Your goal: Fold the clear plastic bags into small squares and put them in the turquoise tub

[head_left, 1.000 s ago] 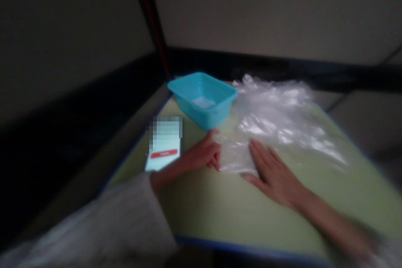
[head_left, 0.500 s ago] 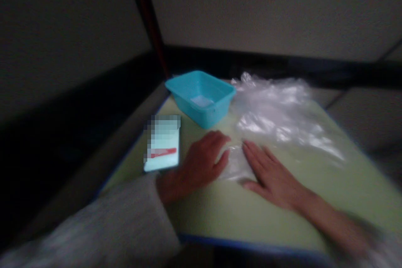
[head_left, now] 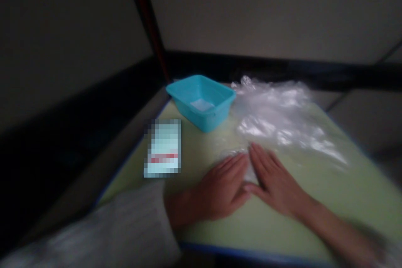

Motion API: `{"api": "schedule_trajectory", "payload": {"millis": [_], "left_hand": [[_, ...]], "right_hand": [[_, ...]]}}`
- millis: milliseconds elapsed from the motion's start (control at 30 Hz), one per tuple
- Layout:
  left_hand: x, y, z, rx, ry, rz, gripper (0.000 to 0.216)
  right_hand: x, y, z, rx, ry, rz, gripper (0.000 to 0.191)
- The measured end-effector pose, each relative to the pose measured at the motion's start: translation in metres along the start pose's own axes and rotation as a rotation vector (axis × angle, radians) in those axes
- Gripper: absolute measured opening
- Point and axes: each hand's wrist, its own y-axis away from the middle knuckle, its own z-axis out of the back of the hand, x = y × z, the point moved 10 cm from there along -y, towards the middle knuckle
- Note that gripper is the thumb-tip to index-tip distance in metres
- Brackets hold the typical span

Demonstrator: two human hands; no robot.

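Observation:
My left hand (head_left: 220,190) lies flat on a small clear plastic bag (head_left: 248,163) on the pale green table (head_left: 201,163), fingers stretched out toward the right. My right hand (head_left: 274,180) lies flat beside it, fingers straight and pointing away from me, also pressing on the bag. The two hands touch at the thumbs, and most of the small bag is hidden under them. A heap of clear plastic bags (head_left: 276,113) lies just beyond my right hand.
A turquoise plastic tub (head_left: 201,100) stands at the far left of the table with something pale in its bottom. A lit phone (head_left: 163,148) lies near the left edge. The table has a blue rim (head_left: 251,253) and is hemmed by dark walls.
My left hand has slid right across the small bag, going from curled fingers to a flat palm that meets my right hand. My right hand has stayed almost in place.

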Motion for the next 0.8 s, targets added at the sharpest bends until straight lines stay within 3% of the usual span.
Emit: {"api": "schedule_trajectory", "payload": {"millis": [400, 800], "left_hand": [[0.0055, -0.0001, -0.0086, 0.119, -0.026, 0.055, 0.071], [0.0077, 0.0010, -0.0091, 0.121, -0.061, 0.063, 0.074]], "right_hand": [[-0.0022, 0.0021, -0.0045, 0.015, 0.017, -0.021, 0.091], [-0.0017, 0.0006, -0.0025, 0.027, -0.013, -0.041, 0.086]]}}
